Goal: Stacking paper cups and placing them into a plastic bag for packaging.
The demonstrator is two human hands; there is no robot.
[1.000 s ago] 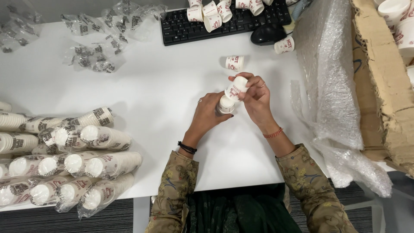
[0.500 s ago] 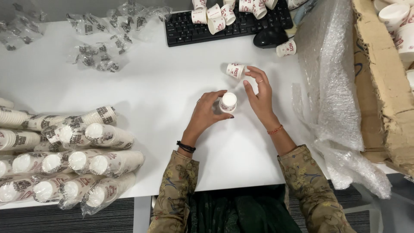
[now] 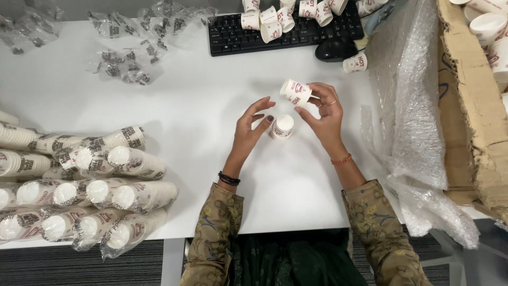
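right hand: I see my right hand [image 3: 324,114] lifted just above the desk [image 3: 211,106], its fingers [image 3: 316,90] grasping a small white paper cup with red print [image 3: 295,91], which is tipped on its side
left hand: my left hand [image 3: 253,127] is released, fingers spread and bent, holding nothing; one fingertip sits just beside a second cup
second cup: a small white paper cup [image 3: 282,127] stands on the desk between my two hands, below the held cup and apart from it; I cannot tell whether my left fingertip touches it
wrists: a dark band on my left wrist, a thin red thread on my right, patterned sleeves on both arms
left of me: sleeves of stacked cups in clear plastic [image 3: 79,185] lie on their sides in a heap at the desk's left edge
far side: a black keyboard [image 3: 275,32] with loose cups [image 3: 270,21] lying on it, a black mouse [image 3: 338,48] beside it and one more cup [image 3: 355,63] just by the mouse
top left: crumpled empty plastic wrappers [image 3: 127,58]
right of me: bubble wrap [image 3: 407,106] hangs over the desk's edge beside a cardboard box [image 3: 471,106] that holds more cups
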